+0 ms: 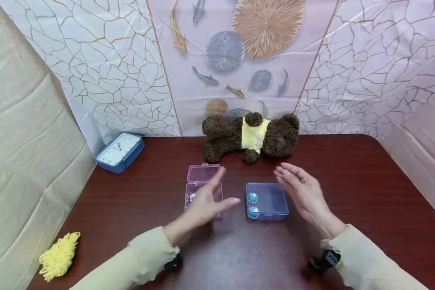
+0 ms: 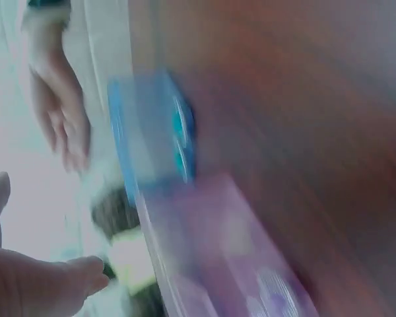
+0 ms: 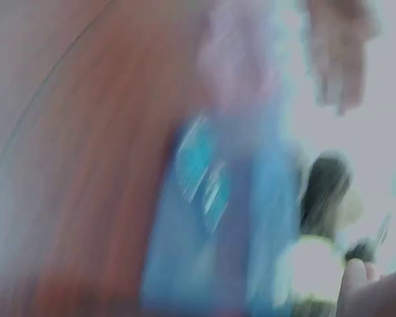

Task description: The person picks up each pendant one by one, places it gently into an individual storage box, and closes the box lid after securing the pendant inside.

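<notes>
My left hand (image 1: pixel 203 203), thumb and fingers spread apart, hovers over a small pink plastic box (image 1: pixel 204 174) whose lid is tipped back. Small shiny pieces (image 1: pixel 192 197) show inside that box; the hand covers much of the rest. To its right is a see-through blue plastic box (image 1: pixel 270 197) with its lid down. Two round turquoise pieces (image 1: pixel 253 197) lie along its left side. Just beyond the blue box's right edge my right hand (image 1: pixel 306 195) is held in the air, fingers extended, with nothing in it. Both wrist views are blurred.
A brown teddy bear (image 1: pixel 235 133) in a yellow top lies on its side at the back of the dark red table (image 1: pixel 148 181). A blue clock (image 1: pixel 119 151) lies at the left edge. Yellow yarn (image 1: pixel 59 255) sits at the front left.
</notes>
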A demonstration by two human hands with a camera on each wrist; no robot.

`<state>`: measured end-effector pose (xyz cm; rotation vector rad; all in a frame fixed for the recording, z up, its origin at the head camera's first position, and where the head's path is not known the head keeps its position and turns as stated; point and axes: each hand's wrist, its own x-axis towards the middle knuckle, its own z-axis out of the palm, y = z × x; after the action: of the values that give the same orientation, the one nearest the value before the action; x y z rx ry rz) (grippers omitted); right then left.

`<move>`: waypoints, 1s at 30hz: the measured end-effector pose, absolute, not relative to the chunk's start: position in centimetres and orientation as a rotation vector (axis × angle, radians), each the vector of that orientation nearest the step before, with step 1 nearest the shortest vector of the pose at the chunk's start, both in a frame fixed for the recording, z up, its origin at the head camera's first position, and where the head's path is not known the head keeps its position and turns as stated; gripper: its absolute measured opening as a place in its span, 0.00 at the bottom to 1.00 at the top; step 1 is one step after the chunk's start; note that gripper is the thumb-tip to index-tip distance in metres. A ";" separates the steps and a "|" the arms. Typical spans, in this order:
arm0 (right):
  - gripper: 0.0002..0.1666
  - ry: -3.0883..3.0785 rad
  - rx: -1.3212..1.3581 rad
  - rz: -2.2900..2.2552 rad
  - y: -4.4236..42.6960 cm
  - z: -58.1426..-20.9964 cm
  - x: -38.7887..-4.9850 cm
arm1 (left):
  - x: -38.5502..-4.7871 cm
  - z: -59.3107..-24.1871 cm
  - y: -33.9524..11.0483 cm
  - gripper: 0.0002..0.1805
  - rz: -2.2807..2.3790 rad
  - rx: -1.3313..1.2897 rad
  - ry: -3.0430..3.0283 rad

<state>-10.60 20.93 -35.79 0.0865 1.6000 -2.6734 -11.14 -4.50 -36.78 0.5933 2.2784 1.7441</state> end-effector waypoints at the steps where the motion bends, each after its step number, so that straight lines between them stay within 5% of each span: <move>1: 0.12 1.533 0.120 -2.681 19.8 -35.3 -10.7 | -11.3 -36.8 -5.7 0.52 1.780 0.571 2.282; 9: 0.28 1.524 0.382 -2.539 10.6 -35.2 -12.5 | -12.3 -39.1 -12.7 0.54 1.882 0.369 2.187; 19: 0.26 1.740 0.641 -2.447 6.4 -38.3 -15.6 | -12.4 -41.6 -13.7 0.56 1.839 0.371 1.999; 30: 0.23 1.662 0.598 -2.531 5.6 -43.4 -17.6 | -12.4 -42.2 -13.9 0.52 1.893 0.445 1.931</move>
<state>-17.64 5.59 -43.42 0.5983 1.6623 -2.5313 -12.41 -13.92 -42.21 0.4447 1.9313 1.8928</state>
